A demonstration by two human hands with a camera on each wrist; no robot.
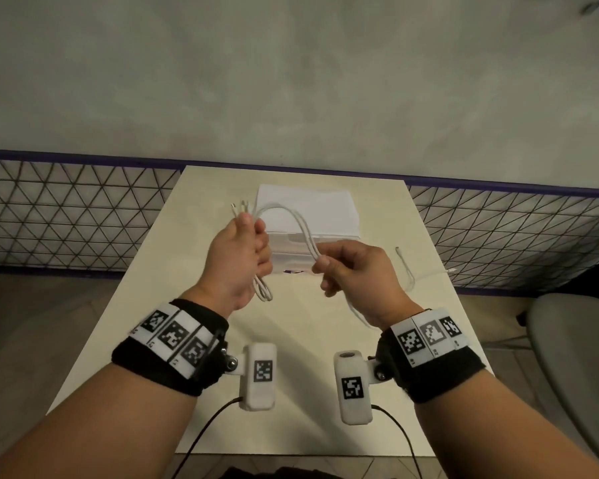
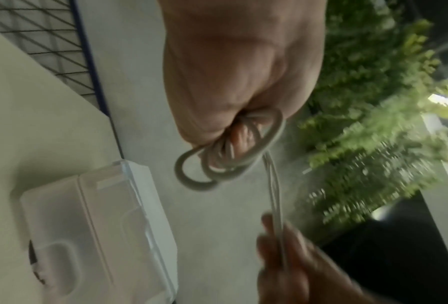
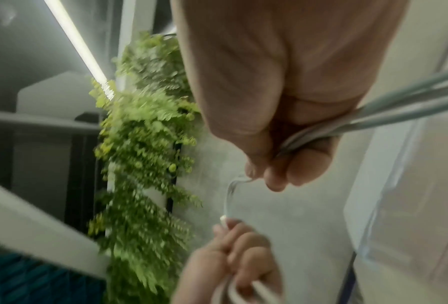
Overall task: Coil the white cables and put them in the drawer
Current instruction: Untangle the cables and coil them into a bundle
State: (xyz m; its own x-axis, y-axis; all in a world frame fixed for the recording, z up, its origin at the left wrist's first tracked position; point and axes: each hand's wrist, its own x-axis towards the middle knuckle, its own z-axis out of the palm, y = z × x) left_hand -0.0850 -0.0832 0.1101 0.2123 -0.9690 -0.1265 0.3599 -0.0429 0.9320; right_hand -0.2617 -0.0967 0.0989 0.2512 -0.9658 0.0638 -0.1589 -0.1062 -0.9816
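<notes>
The white cable (image 1: 293,219) hangs in the air between your hands: your left hand (image 1: 237,257) grips the gathered loops so they keep, and your right hand (image 1: 355,271) pinches the doubled strand for wrapping. Behind, the drawer unit (image 1: 325,209) waits shut on the surface (image 1: 301,340); a second cable (image 1: 408,271) lies right.

White cable (image 1: 301,229), cream table (image 1: 173,271), triangle-patterned floor (image 1: 66,209)

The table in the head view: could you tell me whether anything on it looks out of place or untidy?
Yes: a second white cable lies loose and uncoiled on the table, right of the drawer unit, while both hands work the other cable.
</notes>
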